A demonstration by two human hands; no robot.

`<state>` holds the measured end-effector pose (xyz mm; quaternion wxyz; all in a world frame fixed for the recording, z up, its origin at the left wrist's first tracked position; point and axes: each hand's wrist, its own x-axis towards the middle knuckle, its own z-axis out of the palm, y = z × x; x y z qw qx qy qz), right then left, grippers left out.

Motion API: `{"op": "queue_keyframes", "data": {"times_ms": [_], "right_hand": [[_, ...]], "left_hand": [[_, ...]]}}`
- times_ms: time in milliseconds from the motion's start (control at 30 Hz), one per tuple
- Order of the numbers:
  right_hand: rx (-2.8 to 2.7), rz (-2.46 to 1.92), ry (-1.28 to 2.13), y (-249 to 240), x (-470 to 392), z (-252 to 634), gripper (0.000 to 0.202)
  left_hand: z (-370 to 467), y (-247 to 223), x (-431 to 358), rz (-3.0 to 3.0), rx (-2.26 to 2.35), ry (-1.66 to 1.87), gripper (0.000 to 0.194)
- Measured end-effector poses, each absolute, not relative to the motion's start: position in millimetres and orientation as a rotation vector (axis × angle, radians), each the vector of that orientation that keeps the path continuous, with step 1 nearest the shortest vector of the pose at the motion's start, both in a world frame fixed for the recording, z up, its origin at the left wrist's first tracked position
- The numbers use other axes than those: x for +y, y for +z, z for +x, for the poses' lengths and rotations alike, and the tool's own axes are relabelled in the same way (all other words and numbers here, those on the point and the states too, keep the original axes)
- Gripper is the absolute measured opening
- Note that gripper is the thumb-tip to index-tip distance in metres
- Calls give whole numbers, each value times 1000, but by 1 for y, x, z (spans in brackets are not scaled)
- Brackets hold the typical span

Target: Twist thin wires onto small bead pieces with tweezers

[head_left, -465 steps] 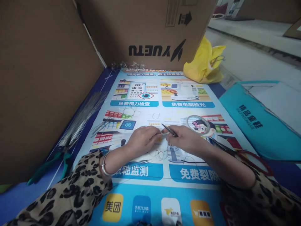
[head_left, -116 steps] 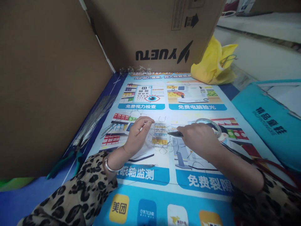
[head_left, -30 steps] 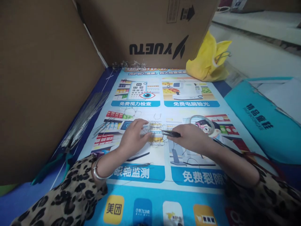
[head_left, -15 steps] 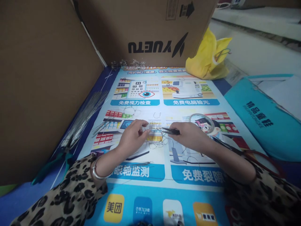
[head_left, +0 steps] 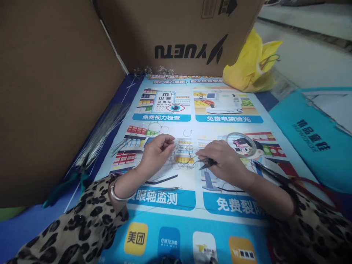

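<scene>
In the middle of the printed sheet, my left hand (head_left: 157,156) is closed, thumb and forefinger pinching the edge of a thin bent-wire piece (head_left: 183,167) with looped, curling outlines. My right hand (head_left: 227,161) is wrapped round small dark pliers (head_left: 207,163), whose jaws stick out below the fingers toward the left. Its thumb and forefinger reach to the right side of the wire piece; whether they touch a wire end is too fine to tell. A small U-shaped wire (head_left: 187,132) lies just beyond.
A bundle of straight wires (head_left: 100,134) and green-handled pliers (head_left: 73,181) lie left. A tape roll (head_left: 254,146) and red-handled scissors (head_left: 299,185) are right. Cardboard boxes (head_left: 176,22) wall the back and left. A yellow bag (head_left: 249,69) and turquoise box (head_left: 316,135) stand right.
The pliers have swung from pointing at the wire piece to hanging lower in my right hand, its fingertips now stretched toward the wire. My left hand keeps its pinch. The view has shifted slightly.
</scene>
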<state>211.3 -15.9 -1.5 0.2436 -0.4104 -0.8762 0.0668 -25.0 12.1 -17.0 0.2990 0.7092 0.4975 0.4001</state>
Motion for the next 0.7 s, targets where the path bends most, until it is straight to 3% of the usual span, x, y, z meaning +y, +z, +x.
{"op": "queue_keyframes", "data": {"times_ms": [267,700], "right_hand": [[-2529,-840,-139,0,-37,198,32],[-2699,-879,-85,-8,-46,186,25]], "left_hand": [[-25,-3,9,2056,1332,1104,12],[-31,7,-1,2108,1333,1211,11]]}}
